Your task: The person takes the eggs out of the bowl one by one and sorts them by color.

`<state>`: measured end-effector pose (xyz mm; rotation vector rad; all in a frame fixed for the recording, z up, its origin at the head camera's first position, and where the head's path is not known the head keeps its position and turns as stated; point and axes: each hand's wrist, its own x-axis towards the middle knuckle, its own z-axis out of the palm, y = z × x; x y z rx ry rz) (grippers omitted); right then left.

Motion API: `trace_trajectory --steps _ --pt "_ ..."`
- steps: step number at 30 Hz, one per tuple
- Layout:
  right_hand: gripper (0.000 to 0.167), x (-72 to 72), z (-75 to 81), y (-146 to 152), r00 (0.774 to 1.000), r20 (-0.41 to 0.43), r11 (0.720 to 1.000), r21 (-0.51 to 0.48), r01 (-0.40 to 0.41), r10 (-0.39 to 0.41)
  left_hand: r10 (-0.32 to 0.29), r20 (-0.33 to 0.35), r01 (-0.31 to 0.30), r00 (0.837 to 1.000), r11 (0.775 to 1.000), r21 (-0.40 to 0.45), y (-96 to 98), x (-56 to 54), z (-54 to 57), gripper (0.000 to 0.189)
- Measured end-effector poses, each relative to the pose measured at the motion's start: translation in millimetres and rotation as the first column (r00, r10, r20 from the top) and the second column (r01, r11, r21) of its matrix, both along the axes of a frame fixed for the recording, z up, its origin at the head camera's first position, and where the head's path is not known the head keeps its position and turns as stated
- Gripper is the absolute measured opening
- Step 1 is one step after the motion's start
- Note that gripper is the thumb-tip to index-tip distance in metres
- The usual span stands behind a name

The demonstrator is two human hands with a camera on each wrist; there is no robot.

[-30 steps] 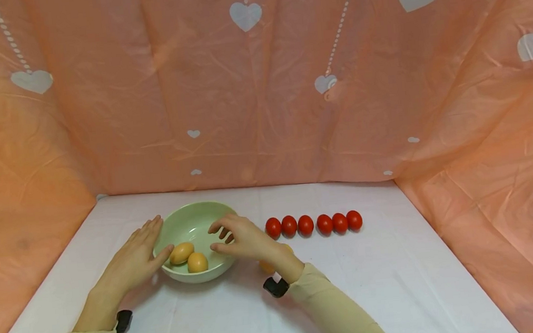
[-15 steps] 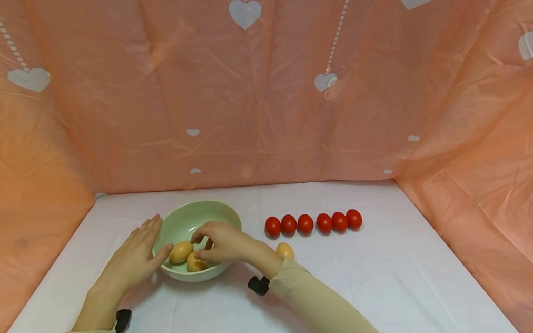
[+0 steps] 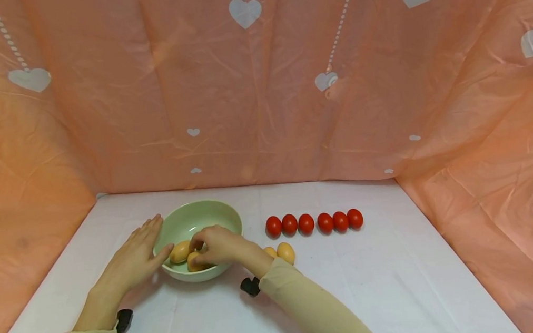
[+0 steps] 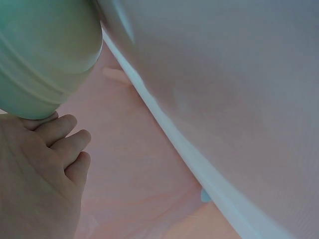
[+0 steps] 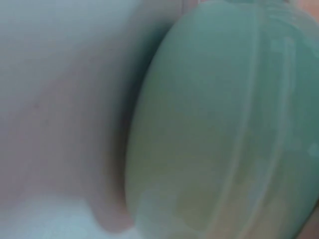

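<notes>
A pale green bowl (image 3: 183, 220) stands left of the middle of the table. Two yellow egg-shaped things lie inside it: one on the left (image 3: 179, 252) and one nearer the front (image 3: 192, 263). My right hand (image 3: 223, 244) reaches over the right rim and pinches the front one between thumb and curled fingers. Against the bowl's left side rests my left hand (image 3: 134, 257), fingers straight and thumb over the rim. The left wrist view shows the left hand's fingers (image 4: 65, 142) along the bowl's outer wall (image 4: 45, 59). In the right wrist view the bowl's wall (image 5: 199, 119) hides most of the hand.
Several red egg-shaped things (image 3: 306, 224) stand in a row right of the bowl. Two more yellow ones (image 3: 286, 253) lie in front of that row, one partly behind the right forearm. An orange cloth with hearts (image 3: 252, 109) encloses the white table (image 3: 376, 284) behind and at both sides.
My right hand has moved left and down into the bowl and taken hold of the front yellow egg-shaped thing. The yellow ones beside the forearm have come into view. My left hand has stayed put.
</notes>
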<state>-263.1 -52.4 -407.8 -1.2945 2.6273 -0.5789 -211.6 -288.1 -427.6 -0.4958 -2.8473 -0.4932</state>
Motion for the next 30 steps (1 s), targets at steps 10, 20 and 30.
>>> trace_trajectory --steps 10,20,30 --pt "0.023 -1.7 -1.2 -0.7 1.0 0.008 1.0 0.021 0.009 -0.009 -0.005 -0.014 0.005 1.0 1.0 0.005 0.1 -0.5 -0.8 0.08" --pt "0.024 0.3 -1.7 0.6 0.999 -0.034 1.0 -0.008 0.017 -0.017 -0.009 -0.025 0.009 1.0 1.0 0.001 -1.8 -2.3 -3.9 0.08" --pt "0.027 4.7 -4.9 5.9 0.996 -0.055 0.993 -0.099 0.067 -0.073 -0.007 -0.029 0.007 1.0 1.0 0.003 0.4 -1.4 -1.8 0.079"
